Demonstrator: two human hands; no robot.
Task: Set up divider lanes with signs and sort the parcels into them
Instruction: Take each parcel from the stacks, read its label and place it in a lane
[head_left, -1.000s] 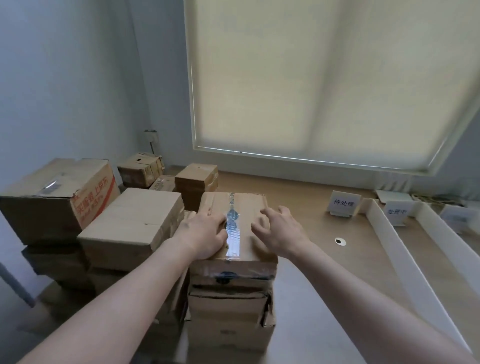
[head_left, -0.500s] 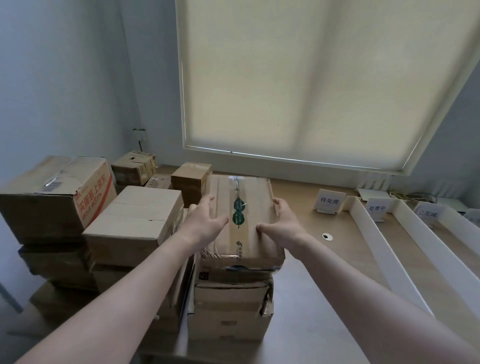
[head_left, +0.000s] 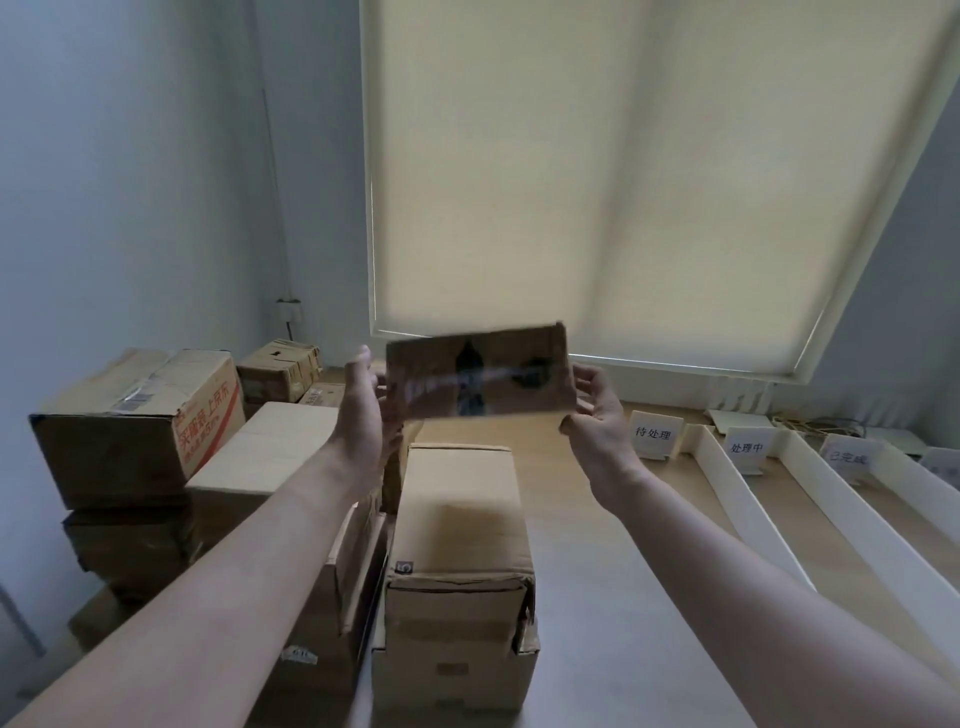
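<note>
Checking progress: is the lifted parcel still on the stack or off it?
Off it: the parcel hangs in the air between both hands, clear above the stack.

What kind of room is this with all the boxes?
Probably a small parcel-sorting room: stacked cardboard boxes on the left, white divider lanes with little signs on a wooden table, under a blind-covered window.

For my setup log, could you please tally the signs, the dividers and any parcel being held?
Signs: 4, the rightmost cut off by the frame edge
Dividers: 3
Parcel, held up: 1
Total: 8
</note>
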